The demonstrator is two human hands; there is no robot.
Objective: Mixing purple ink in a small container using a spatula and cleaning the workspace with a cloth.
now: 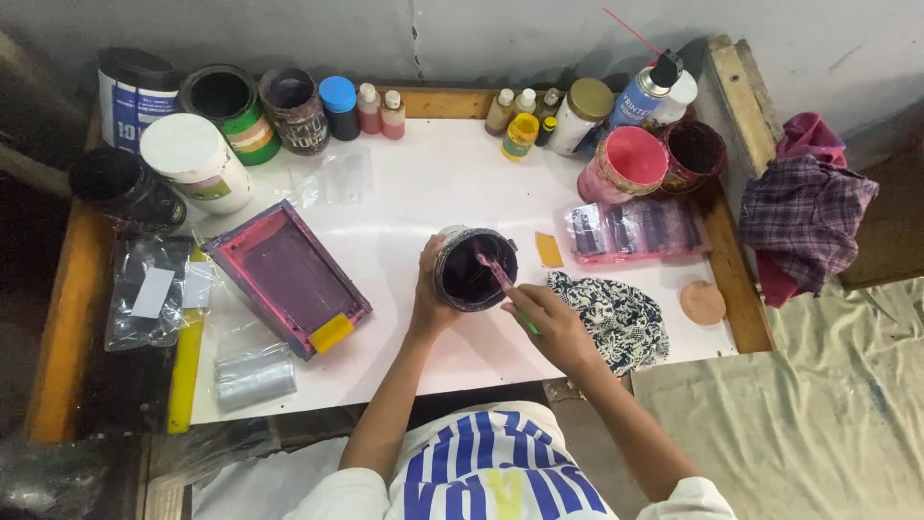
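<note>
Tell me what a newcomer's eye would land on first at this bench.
At the middle of the white tabletop, the left hand grips a dark ink can while the right hand holds a stick dipped into it. Left of them lies a pink-framed printing screen, tilted. Along the back edge stand open paint cans and small bottles, with a bright pink can at the right.

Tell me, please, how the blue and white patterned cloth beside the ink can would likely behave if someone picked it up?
The patterned cloth lies crumpled in soft folds, so it would probably hang limp. It looks thin, so likely light. Being fabric, it should neither roll nor break, though it may drag the small orange card near its edge.
</note>
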